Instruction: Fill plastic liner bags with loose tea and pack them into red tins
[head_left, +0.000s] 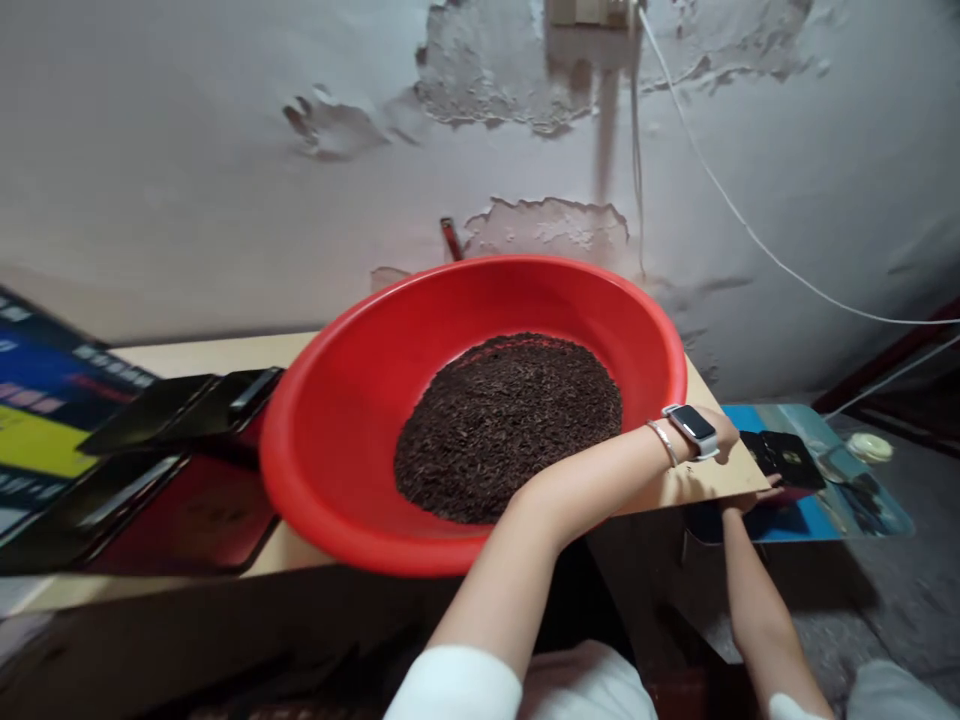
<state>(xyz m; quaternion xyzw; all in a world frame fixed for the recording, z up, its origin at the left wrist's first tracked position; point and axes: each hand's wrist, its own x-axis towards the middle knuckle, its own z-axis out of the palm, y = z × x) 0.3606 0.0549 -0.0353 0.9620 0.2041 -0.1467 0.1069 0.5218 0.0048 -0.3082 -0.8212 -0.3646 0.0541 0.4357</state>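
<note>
My left hand, with a smartwatch on its wrist, reaches past the right rim of a wide red basin. Its fingers are mostly turned away from view, near a black box. Lower down, my right hand has its fingers at the near left side of that box, gripping its edge. The box is at the right end of the pale table, over a lower blue tabletop. Inside the basin lies a heap of dark, dry shreds that look like loose tea leaves.
Dark and red flat cases lie left of the basin on the pale wooden tabletop, beside a blue and yellow printed panel. A low blue table carries a whitish round item. White cable hangs along the peeling wall.
</note>
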